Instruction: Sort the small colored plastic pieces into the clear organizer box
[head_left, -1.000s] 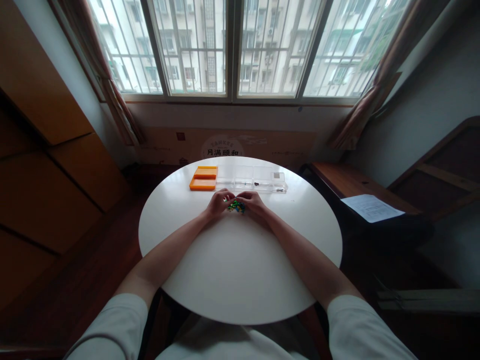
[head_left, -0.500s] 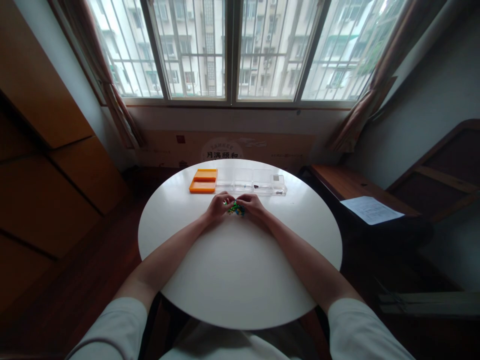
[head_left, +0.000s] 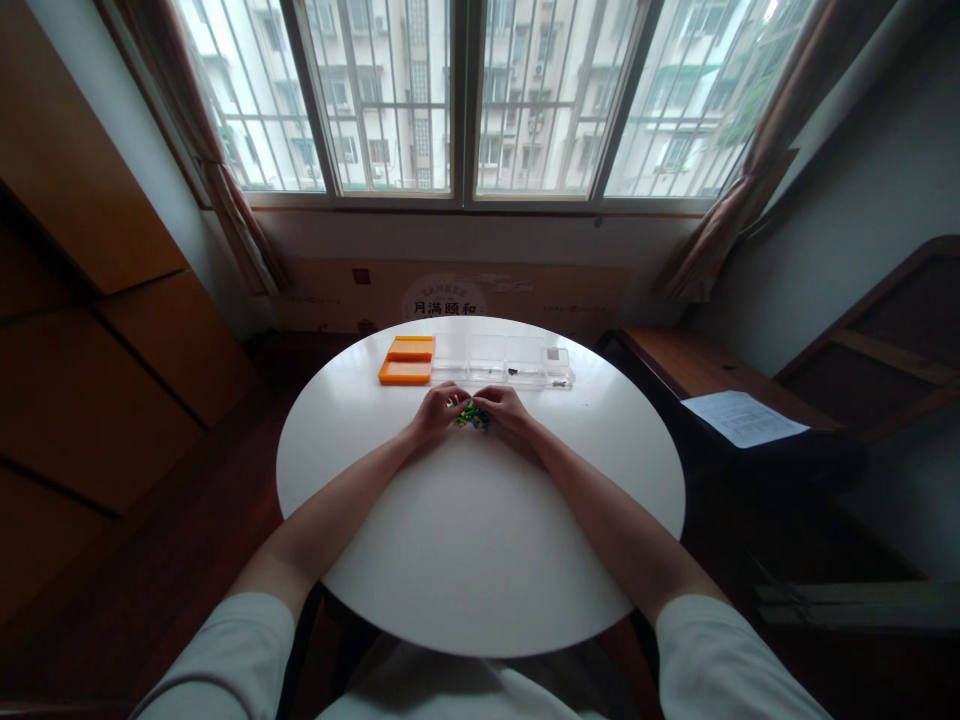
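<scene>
A small heap of colourful little pieces (head_left: 472, 416), green, blue and yellow, lies on the round white table (head_left: 480, 540). My left hand (head_left: 439, 408) rests at its left side with fingers curled in a pinch on the pieces. My right hand (head_left: 508, 408) curls in at the right side, fingertips on the heap. Which single piece each hand holds is too small to see. Behind the hands stands a clear compartment box (head_left: 510, 362) with an orange lid (head_left: 406, 361) at its left.
A barred window fills the far wall, with curtains at both sides. A dark wooden bench (head_left: 697, 365) with a sheet of paper (head_left: 744, 417) stands to the right. Wooden cabinets line the left wall.
The view has shifted slightly; my hands stay at the heap with only small finger movements.
</scene>
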